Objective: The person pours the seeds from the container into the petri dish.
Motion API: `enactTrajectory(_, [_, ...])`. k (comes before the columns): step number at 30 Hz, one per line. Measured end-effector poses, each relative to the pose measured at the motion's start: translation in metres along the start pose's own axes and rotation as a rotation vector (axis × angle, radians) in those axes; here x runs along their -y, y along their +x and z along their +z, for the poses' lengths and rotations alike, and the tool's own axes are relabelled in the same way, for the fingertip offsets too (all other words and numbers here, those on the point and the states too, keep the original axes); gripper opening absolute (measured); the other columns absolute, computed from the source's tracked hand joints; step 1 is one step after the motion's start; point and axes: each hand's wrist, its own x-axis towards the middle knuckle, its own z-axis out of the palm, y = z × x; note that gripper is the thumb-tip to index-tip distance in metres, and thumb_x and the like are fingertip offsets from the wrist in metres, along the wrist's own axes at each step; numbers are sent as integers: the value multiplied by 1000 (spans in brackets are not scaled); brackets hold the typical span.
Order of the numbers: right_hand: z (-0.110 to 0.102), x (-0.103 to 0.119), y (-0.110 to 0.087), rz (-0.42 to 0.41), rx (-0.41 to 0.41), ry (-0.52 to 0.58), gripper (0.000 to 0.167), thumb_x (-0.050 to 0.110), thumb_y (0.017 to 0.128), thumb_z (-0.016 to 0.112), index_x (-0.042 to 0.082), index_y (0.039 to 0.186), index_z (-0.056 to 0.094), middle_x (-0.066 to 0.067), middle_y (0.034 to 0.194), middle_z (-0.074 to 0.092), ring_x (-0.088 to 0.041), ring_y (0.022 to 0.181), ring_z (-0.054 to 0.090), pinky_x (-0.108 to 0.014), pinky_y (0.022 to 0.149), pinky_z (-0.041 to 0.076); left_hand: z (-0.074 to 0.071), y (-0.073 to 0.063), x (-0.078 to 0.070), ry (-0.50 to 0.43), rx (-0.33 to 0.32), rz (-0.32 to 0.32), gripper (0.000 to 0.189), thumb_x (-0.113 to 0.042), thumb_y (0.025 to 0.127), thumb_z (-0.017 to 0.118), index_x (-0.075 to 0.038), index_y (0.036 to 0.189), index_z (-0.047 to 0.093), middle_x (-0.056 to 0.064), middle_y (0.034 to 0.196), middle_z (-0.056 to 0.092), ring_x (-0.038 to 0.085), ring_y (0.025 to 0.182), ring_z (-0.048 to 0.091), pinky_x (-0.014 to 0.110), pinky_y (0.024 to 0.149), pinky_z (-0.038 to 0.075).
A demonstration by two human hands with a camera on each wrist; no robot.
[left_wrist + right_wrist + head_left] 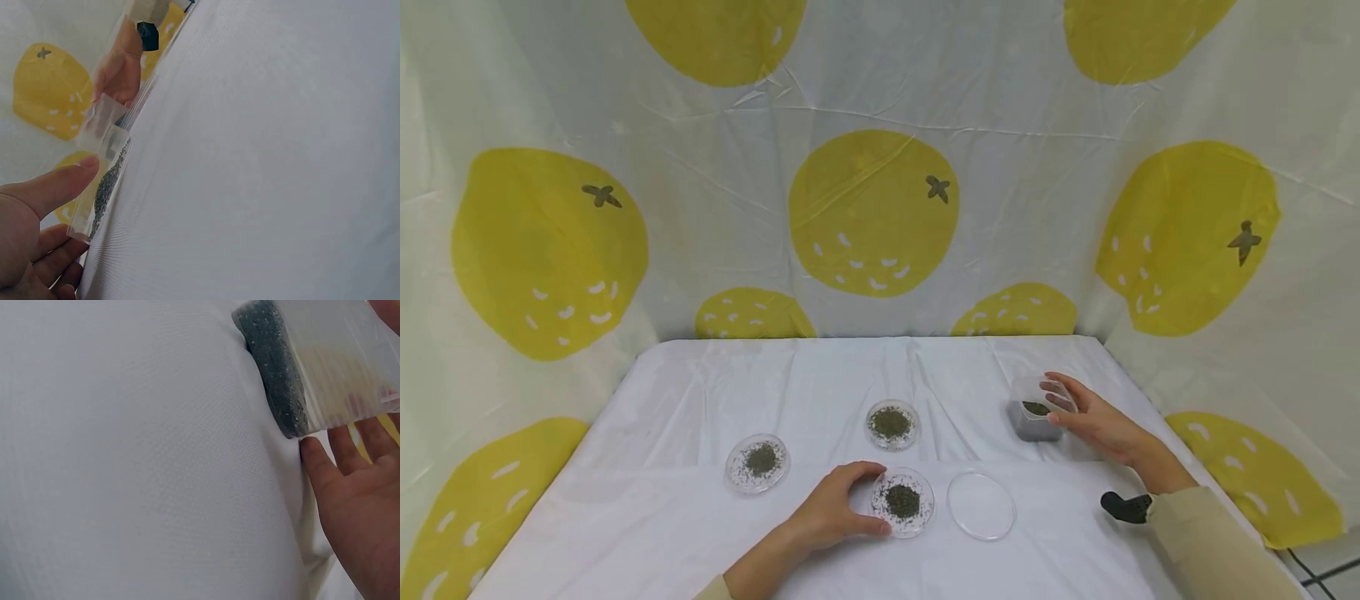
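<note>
My left hand point(829, 508) holds a clear petri dish point(880, 498) by its left side, thumb at the near rim and fingers at the far rim. A dark green, crumbly heap point(902, 502) lies in the dish, with loose specks around it. In the left wrist view the thumb point(87, 164) overlaps the dish wall. At the back right my right hand point(1108, 425) grips a clear square plastic tub point(1028, 427) from its right side. Dark grains point(272, 369) fill the tub's lower part, seen in the right wrist view, where the fingers lie along its wall.
Two more petri dishes with similar heaps stand on the white cloth: one dish point(917, 425) behind the held one, another dish point(730, 475) to the left. A clear round lid point(981, 538) lies right of the held dish. A lemon-print curtain point(872, 108) surrounds the table.
</note>
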Motion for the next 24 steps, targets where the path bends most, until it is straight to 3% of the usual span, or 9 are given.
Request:
enactTrajectory(4, [3,1,1,-1,-4,15,74,-1,103,58,15,162,17,-30,163,3,-53,149,-5,-13,98,42,0,0,0,6,-1,0,77,-33,70,96,-17,138,63,1,140,59,34,137,46,58,117,29])
enactTrajectory(10, [8,4,4,-8,-32,39,85,-1,101,58,8,165,3,-34,162,0,-54,148,-4,-13,97,41,-1,1,0,9,-4,-5,77,-32,70,96,-16,138,63,2,140,59,34,137,46,59,117,28])
enactTrajectory(14, [11,10,4,-20,-150,-20,83,3,103,58,4,165,3,-33,162,7,-54,149,2,-11,95,40,0,0,0,0,0,-13,77,-31,71,96,-16,138,63,3,141,59,35,138,45,59,117,28])
enactTrajectory(19, [15,22,4,-102,-337,-149,75,8,103,63,1,163,18,-10,154,37,-40,147,23,-10,97,39,0,-1,-1,10,-3,-9,77,-32,71,96,-15,138,63,3,140,59,35,137,46,59,117,29])
enactTrajectory(22, [20,33,3,-158,-386,-197,71,7,102,66,1,161,28,7,146,44,-21,142,34,-13,105,37,0,0,-1,19,-4,-6,78,-33,71,95,-15,139,62,3,141,59,35,137,46,59,117,29])
enactTrajectory(24, [26,41,3,-189,-399,-231,70,6,100,68,2,160,32,9,147,45,-15,140,36,-16,111,35,-1,0,0,22,-4,-6,78,-34,71,95,-16,139,62,3,141,59,34,137,46,59,117,29])
